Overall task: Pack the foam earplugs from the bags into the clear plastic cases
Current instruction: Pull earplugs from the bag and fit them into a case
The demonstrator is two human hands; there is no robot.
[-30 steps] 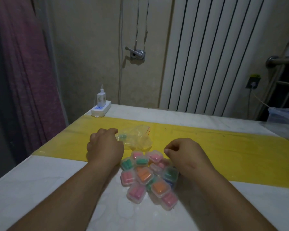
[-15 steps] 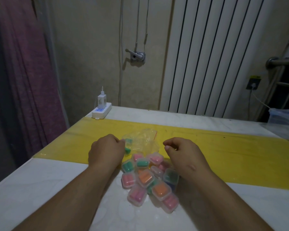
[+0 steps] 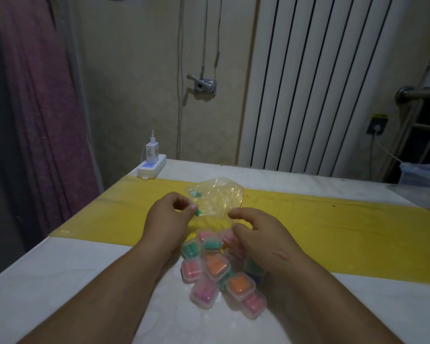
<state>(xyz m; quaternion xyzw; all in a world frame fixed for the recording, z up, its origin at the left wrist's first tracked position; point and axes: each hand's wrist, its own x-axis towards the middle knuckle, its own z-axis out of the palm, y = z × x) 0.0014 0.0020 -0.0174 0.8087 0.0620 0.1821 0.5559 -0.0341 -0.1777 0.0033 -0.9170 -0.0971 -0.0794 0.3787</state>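
1. Pale walls close off the far side, with a white ribbed radiator (image 3: 320, 83) on the right, a purple curtain (image 3: 35, 108) on the left and a metal wall fitting (image 3: 204, 85) between them.
2. A white table (image 3: 60, 281) fills the foreground, crossed by a yellow strip (image 3: 333, 227). At its far left corner lies a white power strip (image 3: 150, 168) with a charger (image 3: 152, 151) plugged into it.
3. A clear bag (image 3: 216, 199) stands crumpled over the yellow strip, between the two hands. One green earplug (image 3: 195, 193) shows inside it near the top left.
4. The left hand (image 3: 166, 219) has thumb and forefinger curled together, pinching the bag at its lower left corner, where a second green plug (image 3: 197, 213) shows at the thumb tip.
5. The right hand (image 3: 261, 237) is loosely curled, its forefinger tip at the bag's near right edge. I cannot tell whether it grips the film.
6. The filled cases (image 3: 216, 266), holding pink, green and orange plugs, lie heaped on the white surface between the forearms, partly under the right hand.
7. Against half a second ago, both hands sit further forward on the yellow strip, the bag stands higher and is spread wider, and the right fingers have loosened. The heap of cases lies as before.
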